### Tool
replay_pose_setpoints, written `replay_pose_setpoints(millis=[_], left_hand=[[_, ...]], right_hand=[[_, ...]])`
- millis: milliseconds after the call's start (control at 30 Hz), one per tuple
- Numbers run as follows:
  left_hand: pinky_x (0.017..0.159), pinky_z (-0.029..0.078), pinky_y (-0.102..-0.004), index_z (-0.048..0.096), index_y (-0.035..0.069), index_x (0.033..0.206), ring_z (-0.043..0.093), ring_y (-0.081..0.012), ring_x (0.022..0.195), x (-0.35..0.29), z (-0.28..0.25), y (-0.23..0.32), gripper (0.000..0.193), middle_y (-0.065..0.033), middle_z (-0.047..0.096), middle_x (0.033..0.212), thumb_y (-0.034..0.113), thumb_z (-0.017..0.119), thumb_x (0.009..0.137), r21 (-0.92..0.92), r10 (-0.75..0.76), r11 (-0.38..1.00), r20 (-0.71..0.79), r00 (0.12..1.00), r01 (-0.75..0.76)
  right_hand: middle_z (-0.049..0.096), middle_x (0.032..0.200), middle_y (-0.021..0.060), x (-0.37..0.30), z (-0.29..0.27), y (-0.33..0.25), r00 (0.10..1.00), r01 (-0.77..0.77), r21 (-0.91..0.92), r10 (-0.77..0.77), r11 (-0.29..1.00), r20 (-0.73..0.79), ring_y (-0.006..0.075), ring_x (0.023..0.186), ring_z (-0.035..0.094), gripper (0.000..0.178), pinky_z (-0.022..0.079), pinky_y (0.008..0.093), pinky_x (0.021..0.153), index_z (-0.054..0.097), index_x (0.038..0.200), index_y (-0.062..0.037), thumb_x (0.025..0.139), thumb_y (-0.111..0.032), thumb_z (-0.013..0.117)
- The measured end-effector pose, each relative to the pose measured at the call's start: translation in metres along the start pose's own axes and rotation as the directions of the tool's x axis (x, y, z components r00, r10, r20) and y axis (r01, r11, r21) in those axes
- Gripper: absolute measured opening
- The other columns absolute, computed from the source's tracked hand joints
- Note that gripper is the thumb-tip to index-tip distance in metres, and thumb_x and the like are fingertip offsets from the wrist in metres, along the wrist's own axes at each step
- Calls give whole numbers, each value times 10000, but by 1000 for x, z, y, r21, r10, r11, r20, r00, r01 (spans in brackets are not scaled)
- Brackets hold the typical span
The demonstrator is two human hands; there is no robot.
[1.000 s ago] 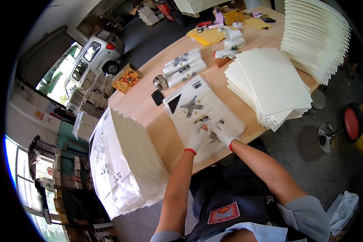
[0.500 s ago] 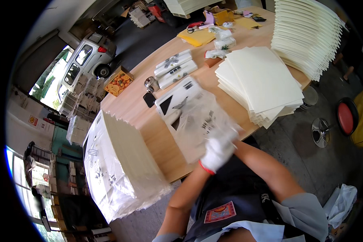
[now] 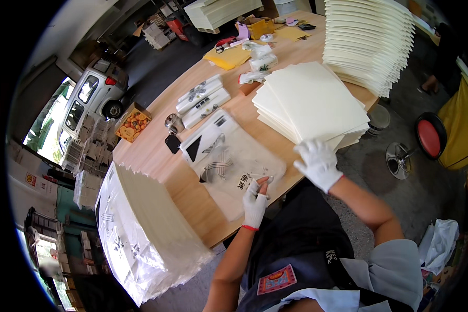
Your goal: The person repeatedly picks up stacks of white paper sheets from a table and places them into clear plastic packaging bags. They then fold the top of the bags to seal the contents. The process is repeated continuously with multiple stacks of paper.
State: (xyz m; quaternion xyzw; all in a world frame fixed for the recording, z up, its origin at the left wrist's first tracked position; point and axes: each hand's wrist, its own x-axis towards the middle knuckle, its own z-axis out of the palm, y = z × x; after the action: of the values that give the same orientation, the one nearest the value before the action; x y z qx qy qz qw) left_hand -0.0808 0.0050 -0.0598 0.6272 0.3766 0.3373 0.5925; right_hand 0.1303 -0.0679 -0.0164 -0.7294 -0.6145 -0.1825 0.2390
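Note:
A stack of clear printed plastic bags lies flat on the table in front of me. At its near edge is my left hand, in a white glove with some fingertips bare. Its fingers are bent and closed on the top bag's edge. My right hand, in a white glove with a red cuff, is a little blurred. Its fingers reach out, spread, by the near corner of a fanned pile of cream-white sheets. Nothing shows in that hand.
A tall pile of bagged sheets stands at the left; another high sheet stack rises at the far right. Rolled bags, a metal tin, a phone and an orange-printed box lie beyond. A red-seated stool stands right.
My hands were together over the bags' near edge; now they are apart. The right has moved right toward the white sheets, while the left stays at the bags. The whole view has shifted slightly.

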Motion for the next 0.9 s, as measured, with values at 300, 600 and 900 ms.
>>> replay_pose_setpoints(millis=[300,600,900], left_hand=[[887,463,-293,408,-5,1360,513,-131,1101,39,55,13,501,-104,524,1254,264,525,954,-158,-1,985,398,918,70],[740,516,-301,560,-26,1146,621,-202,892,37,-15,29,302,-106,636,1024,84,546,865,-217,-371,871,295,880,440],[971,430,-375,306,-22,1385,368,-480,1267,-28,47,56,833,-352,124,1464,219,734,712,631,164,609,492,855,-480]], right_hand=[[566,810,42,16,-17,57,989,111,-124,-97,986,113,235,734,577,120,462,405,593,582,889,-122,823,-213,541],[622,1054,98,-43,-72,17,959,-274,486,276,830,69,269,977,613,261,485,392,869,644,1014,-98,830,-280,678],[630,1077,176,-52,-23,-35,786,-608,724,369,325,495,218,900,615,516,463,298,811,549,1200,-6,848,-370,648]])
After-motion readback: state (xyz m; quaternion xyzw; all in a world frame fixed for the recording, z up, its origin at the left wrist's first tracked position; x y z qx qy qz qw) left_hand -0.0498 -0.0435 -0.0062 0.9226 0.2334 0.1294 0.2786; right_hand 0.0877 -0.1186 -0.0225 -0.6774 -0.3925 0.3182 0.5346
